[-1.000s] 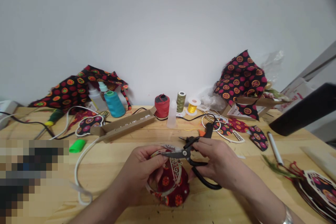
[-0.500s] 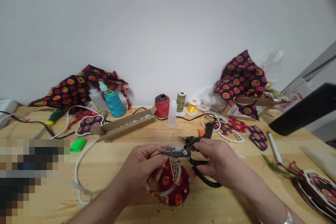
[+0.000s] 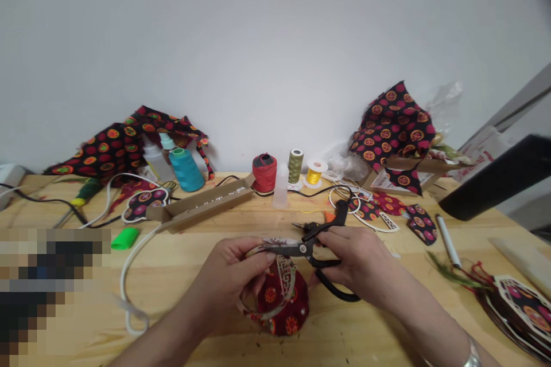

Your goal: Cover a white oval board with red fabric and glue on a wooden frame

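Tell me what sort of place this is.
Probably a sewing and handicraft workspace: the wooden table holds a teal thread cone, a red thread spool, printed fabric and black-handled scissors.

Black-handled scissors (image 3: 306, 249), white-trimmed red fabric piece (image 3: 282, 304)

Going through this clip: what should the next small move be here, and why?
Probably one small snip with the black-handled scissors, worked by the right hand: their blades lie along the white lattice trim of the red printed fabric piece, which the left hand holds steady.
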Tool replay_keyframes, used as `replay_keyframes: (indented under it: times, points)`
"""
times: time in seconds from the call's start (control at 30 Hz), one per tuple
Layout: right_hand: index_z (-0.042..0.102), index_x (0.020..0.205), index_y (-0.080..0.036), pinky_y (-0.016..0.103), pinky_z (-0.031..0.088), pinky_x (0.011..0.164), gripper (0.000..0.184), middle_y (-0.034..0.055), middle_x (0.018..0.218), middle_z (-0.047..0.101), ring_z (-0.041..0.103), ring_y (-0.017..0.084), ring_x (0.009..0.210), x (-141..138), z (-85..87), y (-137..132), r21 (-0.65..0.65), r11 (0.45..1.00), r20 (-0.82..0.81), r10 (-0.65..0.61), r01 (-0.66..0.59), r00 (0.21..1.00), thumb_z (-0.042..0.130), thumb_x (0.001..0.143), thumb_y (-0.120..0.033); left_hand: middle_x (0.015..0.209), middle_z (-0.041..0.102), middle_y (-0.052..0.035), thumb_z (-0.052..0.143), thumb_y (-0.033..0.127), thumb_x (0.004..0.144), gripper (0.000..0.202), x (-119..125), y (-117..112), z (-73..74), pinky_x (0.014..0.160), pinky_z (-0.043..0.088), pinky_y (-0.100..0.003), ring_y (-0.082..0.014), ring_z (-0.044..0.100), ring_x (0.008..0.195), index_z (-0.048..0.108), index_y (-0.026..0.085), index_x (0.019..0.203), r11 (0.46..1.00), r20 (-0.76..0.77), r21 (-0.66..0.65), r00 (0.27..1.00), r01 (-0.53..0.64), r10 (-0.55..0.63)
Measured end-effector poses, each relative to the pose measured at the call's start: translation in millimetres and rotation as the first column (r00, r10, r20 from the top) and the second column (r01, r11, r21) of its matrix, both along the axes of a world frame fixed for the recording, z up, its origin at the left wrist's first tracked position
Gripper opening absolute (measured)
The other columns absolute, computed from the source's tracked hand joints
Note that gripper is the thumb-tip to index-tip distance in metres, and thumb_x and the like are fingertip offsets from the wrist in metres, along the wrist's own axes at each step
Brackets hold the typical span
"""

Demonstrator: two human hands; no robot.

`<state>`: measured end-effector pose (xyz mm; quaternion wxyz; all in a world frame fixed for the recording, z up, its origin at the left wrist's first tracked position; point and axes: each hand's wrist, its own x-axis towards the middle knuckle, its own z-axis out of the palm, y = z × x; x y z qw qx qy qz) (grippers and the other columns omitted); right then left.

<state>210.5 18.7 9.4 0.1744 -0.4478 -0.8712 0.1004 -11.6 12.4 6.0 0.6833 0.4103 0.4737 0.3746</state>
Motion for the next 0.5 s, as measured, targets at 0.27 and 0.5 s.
replay_keyframes:
  times: [0.27, 0.5]
  points:
    - [0.050, 0.062, -0.018, 0.021, 0.029, 0.048, 0.027, -0.0032, 0.058, 0.052, 0.044, 0.010, 0.051, -7, 3.2, -2, -0.152, 0.967, -0.086, -0.221, 0.206, 0.972, 0.068, 0.071, -0.036, 0.037, 0.053, 0.0043, 0.073, 0.034, 0.066, 0.020, -4, 3, -5.0, 0.034, 0.022, -0.012, -0.0022, 0.035, 0.033, 0.071, 0.014, 0.065, 0.998, 0.033, 0.037, 0.998, -0.052, 0.050]
    - [0.050, 0.071, -0.020, 0.021, 0.029, 0.049, 0.027, -0.0033, 0.063, 0.052, 0.040, 0.011, 0.054, -14, 8.3, -6, -0.205, 0.955, -0.056, -0.228, 0.212, 0.972, 0.065, 0.071, -0.043, 0.050, 0.064, 0.0001, 0.070, 0.032, 0.073, 0.017, -9, 5, -9.2, 0.039, 0.033, -0.012, -0.0051, 0.048, 0.041, 0.072, 0.016, 0.072, 0.990, 0.059, 0.057, 0.990, -0.128, 0.125]
